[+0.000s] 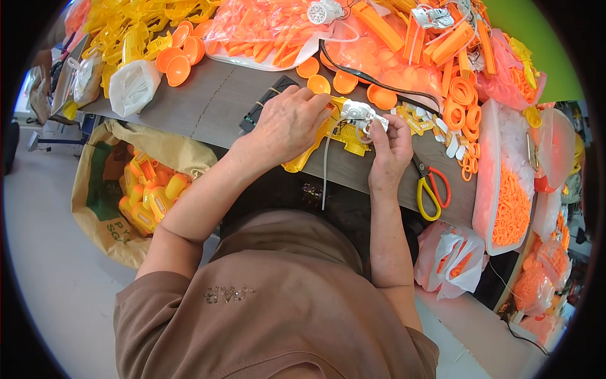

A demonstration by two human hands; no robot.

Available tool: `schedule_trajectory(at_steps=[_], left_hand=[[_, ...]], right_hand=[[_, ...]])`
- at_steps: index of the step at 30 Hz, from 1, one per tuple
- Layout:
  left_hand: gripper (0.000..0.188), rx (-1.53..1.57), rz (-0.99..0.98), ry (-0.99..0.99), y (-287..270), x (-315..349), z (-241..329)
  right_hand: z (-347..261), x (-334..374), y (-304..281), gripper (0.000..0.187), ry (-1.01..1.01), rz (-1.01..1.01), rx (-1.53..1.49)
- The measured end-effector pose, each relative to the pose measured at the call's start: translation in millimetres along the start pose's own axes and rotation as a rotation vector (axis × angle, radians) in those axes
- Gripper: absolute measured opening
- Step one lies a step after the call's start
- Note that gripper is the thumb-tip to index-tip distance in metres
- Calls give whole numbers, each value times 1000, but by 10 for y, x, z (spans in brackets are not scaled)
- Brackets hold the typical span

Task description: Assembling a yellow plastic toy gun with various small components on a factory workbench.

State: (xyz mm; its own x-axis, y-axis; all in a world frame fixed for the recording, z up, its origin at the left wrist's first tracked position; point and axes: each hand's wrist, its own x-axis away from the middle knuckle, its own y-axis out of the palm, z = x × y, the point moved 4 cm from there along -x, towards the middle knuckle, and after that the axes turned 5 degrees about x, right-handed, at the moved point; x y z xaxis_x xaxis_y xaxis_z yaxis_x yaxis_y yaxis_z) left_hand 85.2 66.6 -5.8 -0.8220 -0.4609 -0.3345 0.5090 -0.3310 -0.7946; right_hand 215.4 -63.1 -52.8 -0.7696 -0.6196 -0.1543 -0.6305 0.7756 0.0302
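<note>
My left hand [291, 120] is closed on a yellow plastic shell [305, 156] at the table's near edge. A white plastic mechanism [358, 112] rests over the shell's right part, and a thin clear tube [326, 167] hangs from it past the edge. My right hand [390, 148] pinches the mechanism's right end between thumb and fingers. Beyond my left wrist lies a black box with rubber bands [252, 115], partly hidden by that hand. Scissors with one yellow and one red handle [430, 191] lie right of my right hand, their tips over the table.
Orange cups [178, 68], bagged orange parts [262, 38] and yellow shells [132, 28] cover the far side. Orange rings [463, 91] and yellow stickers [413, 121] lie at right, beside a clear tub [499, 151]. A paper sack [88, 170] of yellow-orange pieces stands lower left.
</note>
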Motion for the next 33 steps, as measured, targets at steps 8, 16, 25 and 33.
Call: schedule_trajectory(at_steps=[8,16,25,33], left_hand=[[18,4,166,42,44,28,19],[25,-63,126,176,18,94,34],[26,57,106,120,26,68,-47],[29,9,73,141,-5,55,-17]], right_hand=[[8,2,2,19,-15,4,-6],[-30,50,22,20,-4,0,-12],[-56,23,24,22,39,7,30],[-39,20,17,21,19,6,34]])
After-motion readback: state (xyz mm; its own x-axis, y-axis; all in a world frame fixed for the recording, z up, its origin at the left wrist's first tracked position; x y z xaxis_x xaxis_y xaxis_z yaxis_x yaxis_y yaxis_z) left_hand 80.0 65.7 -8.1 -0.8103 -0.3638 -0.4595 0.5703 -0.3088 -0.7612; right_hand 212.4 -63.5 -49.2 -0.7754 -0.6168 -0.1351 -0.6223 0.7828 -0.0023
